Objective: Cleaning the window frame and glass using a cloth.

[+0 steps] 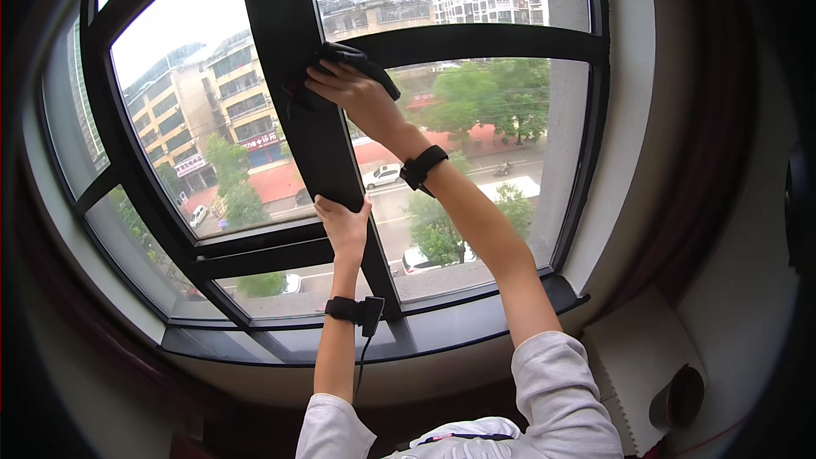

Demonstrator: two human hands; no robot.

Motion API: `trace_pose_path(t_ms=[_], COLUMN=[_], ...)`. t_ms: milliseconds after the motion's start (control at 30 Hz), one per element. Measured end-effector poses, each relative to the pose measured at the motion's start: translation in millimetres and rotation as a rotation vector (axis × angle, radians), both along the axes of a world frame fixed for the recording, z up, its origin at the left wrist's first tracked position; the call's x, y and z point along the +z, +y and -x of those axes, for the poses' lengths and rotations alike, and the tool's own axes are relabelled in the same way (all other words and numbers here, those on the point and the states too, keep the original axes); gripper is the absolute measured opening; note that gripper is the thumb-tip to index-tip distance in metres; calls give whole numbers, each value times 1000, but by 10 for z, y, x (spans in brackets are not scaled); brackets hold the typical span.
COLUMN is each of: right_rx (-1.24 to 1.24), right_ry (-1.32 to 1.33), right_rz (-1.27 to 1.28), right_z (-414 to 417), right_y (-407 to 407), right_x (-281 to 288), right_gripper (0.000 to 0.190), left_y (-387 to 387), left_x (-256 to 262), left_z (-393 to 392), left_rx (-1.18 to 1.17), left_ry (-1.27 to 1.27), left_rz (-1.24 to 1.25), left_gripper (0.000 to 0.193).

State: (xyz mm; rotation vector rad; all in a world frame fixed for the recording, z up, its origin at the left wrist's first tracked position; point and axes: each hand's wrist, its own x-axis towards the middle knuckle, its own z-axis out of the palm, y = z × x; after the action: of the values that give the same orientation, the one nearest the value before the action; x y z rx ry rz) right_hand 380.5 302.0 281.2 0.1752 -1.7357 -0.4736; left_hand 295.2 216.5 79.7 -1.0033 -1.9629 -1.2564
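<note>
My right hand (358,97) presses a dark cloth (373,69) against the upper part of a wide black window mullion (328,156). The cloth bunches over the joint where a black crossbar (472,43) meets the mullion, and part of it blends into the dark frame. Lower down, my left hand (344,224) grips the same mullion, its thumb on one side and its fingers on the other. Glass panes stand on both sides; the right pane (484,102) is behind my right forearm. Each wrist wears a black strap with a small device.
A dark, glossy window sill (446,328) runs below the frame. Dark curtains (714,140) hang at the side. On a pale surface (644,325) at lower right stands a dark cylindrical container (677,397). A cable (361,363) trails from my left wrist device. Buildings, trees and cars lie outside.
</note>
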Motion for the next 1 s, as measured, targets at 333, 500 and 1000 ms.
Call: trace_pose_path(t_ms=[333,500,1000], right_rx=[-32,-64,232], right_ry=[-178,-110,31], right_rz=[80,150,540], right_z=[-34,164,47], right_y=[-138,-368,-303], right_x=[-420,-254,-1044], right_gripper=[47,46,48], left_y=[48,-34,-37], left_x=[-43,-71,8], left_z=[92,110,64], left_rx=[-42,3,-78], left_ry=[67,77,-22], left_rz=[-3,1,12], left_gripper=[96,95,93])
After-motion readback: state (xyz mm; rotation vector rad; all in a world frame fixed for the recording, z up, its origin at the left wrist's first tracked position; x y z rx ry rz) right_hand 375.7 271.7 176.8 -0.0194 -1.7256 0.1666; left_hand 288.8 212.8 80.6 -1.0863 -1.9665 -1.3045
